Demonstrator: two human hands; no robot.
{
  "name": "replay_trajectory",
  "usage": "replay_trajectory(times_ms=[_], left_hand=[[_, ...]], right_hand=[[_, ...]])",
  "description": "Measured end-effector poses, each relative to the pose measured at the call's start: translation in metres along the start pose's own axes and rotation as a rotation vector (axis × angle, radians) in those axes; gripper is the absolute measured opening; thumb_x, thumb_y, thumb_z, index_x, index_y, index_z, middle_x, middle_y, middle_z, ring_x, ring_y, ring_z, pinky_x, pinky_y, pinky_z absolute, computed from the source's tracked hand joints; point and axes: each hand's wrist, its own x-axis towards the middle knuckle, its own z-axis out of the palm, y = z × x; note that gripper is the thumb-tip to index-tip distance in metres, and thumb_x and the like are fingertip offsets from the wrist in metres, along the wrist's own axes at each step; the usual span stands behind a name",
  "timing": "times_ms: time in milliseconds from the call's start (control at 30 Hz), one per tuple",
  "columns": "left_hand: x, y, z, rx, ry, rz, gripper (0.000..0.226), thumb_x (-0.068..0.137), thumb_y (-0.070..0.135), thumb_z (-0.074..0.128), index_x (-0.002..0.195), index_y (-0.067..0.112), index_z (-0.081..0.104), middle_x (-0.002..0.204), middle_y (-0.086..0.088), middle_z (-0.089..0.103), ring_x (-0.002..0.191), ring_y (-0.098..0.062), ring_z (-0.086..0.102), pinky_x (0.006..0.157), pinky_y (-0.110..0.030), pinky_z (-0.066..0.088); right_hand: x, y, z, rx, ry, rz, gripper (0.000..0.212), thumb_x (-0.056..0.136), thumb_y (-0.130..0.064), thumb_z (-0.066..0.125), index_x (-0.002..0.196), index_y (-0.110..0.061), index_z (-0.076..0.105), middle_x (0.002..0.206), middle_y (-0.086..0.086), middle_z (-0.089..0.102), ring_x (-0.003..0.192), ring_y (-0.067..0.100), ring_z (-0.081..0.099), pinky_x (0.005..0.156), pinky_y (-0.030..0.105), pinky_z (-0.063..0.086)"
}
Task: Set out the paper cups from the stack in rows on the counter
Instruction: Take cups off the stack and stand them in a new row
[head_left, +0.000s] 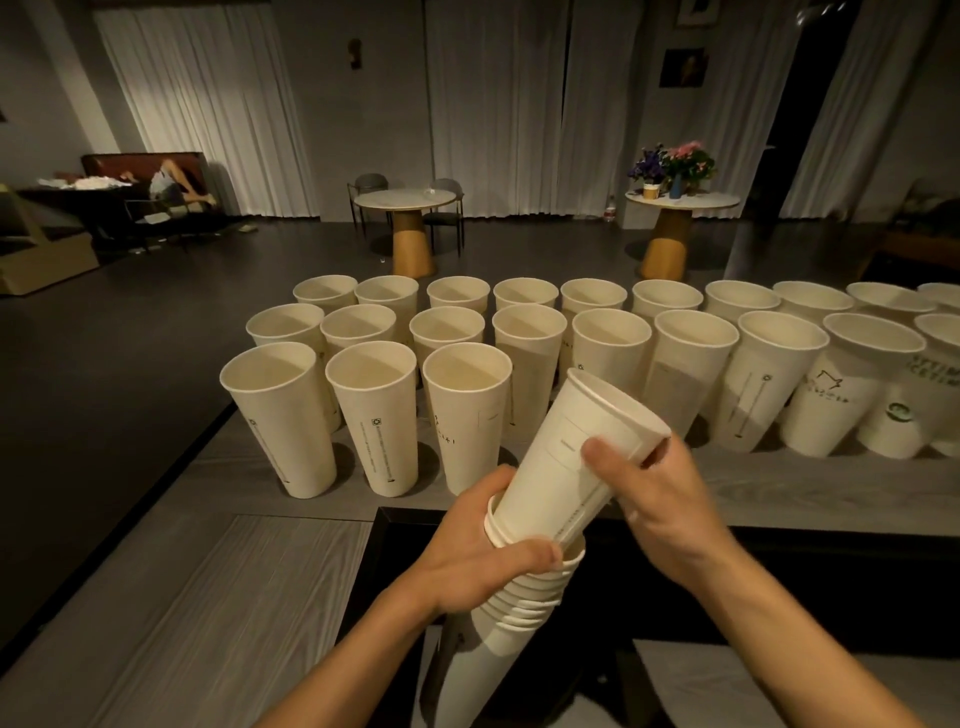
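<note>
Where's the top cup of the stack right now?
Head view, lower centre: top cup tilted, base nested in the stack the left hand grips, right hand holding it near the rim, just in front of the nearest row of cups.

The far-right cup bears two lines of dark capitals, cut off at the frame edge, roughly "YTIM" over "CETIM"; a front-row cup carries a recycling mark above vertical print too small to read; the starred cup has illegible lettering.
</note>
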Motion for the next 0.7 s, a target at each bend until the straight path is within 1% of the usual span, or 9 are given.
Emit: replay_trajectory(times_ms=[67,100,200,267,367,433,500,600,700], left_hand=[[0.002,-0.002,-0.001,-0.019,-0.018,0.004,0.072,0.068,0.038,0.086,0.132,0.017,0.060,0.124,-0.010,0.069,0.116,-0.030,0.067,0.099,-0.060,0.055],[0.003,-0.004,-0.001,-0.009,-0.027,-0.004,0.072,0.068,0.038,0.087,0.132,0.018,0.060,0.123,-0.008,0.070,0.115,-0.029,0.068,0.098,-0.057,0.056],[0.002,-0.011,-0.003,0.072,-0.027,-0.046,0.070,0.061,0.046,0.088,0.123,0.029,0.061,0.113,0.003,0.070,0.106,-0.018,0.069,0.092,-0.041,0.059],[0.001,-0.017,-0.004,0.102,-0.032,-0.083,0.072,0.058,0.051,0.088,0.122,0.035,0.060,0.114,0.005,0.067,0.107,-0.015,0.066,0.090,-0.033,0.058],[0.001,-0.018,-0.004,0.110,-0.050,-0.105,0.074,0.057,0.053,0.088,0.123,0.035,0.060,0.114,0.007,0.067,0.106,-0.009,0.066,0.087,-0.024,0.056],[0.002,-0.016,-0.001,0.083,-0.043,-0.091,0.072,0.057,0.051,0.088,0.121,0.032,0.061,0.112,0.007,0.069,0.103,-0.006,0.067,0.086,-0.024,0.057],[0.003,-0.014,0.000,0.081,-0.042,-0.083,0.074,0.057,0.053,0.088,0.122,0.032,0.061,0.114,0.007,0.069,0.106,-0.008,0.067,0.088,-0.027,0.058],[0.003,-0.013,-0.001,0.097,-0.048,-0.090,0.080,0.056,0.057,0.088,0.126,0.033,0.059,0.117,0.009,0.068,0.109,-0.007,0.066,0.089,-0.024,0.057],[0.003,-0.011,-0.004,0.101,-0.047,-0.096,0.084,0.056,0.058,0.088,0.129,0.035,0.057,0.119,0.011,0.067,0.111,-0.004,0.065,0.090,-0.022,0.056]], right_hand=[[-0.004,0.009,0.005,0.033,-0.140,0.013,0.062,0.064,-0.019,0.092,0.119,-0.008,0.066,0.110,0.015,0.076,0.105,0.031,0.073,0.080,0.032,0.060],[-0.003,0.010,0.005,0.023,-0.153,0.000,0.056,0.066,-0.011,0.088,0.117,-0.008,0.066,0.109,0.015,0.077,0.104,0.031,0.074,0.079,0.032,0.060],[0.015,-0.002,-0.012,0.023,0.032,-0.091,0.067,0.055,-0.026,0.091,0.116,-0.016,0.067,0.108,0.007,0.078,0.104,0.024,0.074,0.079,0.034,0.061],[0.030,-0.011,-0.022,-0.118,0.151,-0.166,0.073,0.053,-0.031,0.098,0.119,-0.025,0.066,0.111,-0.002,0.077,0.106,0.015,0.073,0.084,0.036,0.060],[0.050,0.002,-0.021,-0.361,0.150,-0.130,0.083,0.058,-0.027,0.099,0.131,-0.023,0.060,0.118,-0.007,0.074,0.110,0.008,0.070,0.094,0.041,0.058],[0.059,0.020,-0.015,-0.472,0.128,-0.102,0.090,0.052,-0.037,0.101,0.131,-0.025,0.059,0.120,-0.011,0.072,0.112,0.005,0.068,0.099,0.042,0.056],[0.065,0.033,-0.008,-0.576,0.095,-0.086,0.094,0.048,-0.042,0.099,0.131,-0.028,0.056,0.121,-0.018,0.067,0.111,-0.001,0.063,0.096,0.030,0.055],[0.072,0.036,0.000,-0.646,0.078,-0.086,0.085,0.058,-0.031,0.099,0.127,-0.033,0.050,0.111,-0.027,0.059,0.102,-0.007,0.057,0.081,0.009,0.044],[0.076,0.043,-0.001,-0.618,0.068,-0.019,0.081,0.062,-0.033,0.097,0.128,-0.033,0.051,0.117,-0.018,0.064,0.111,0.005,0.061,0.093,0.029,0.053]])
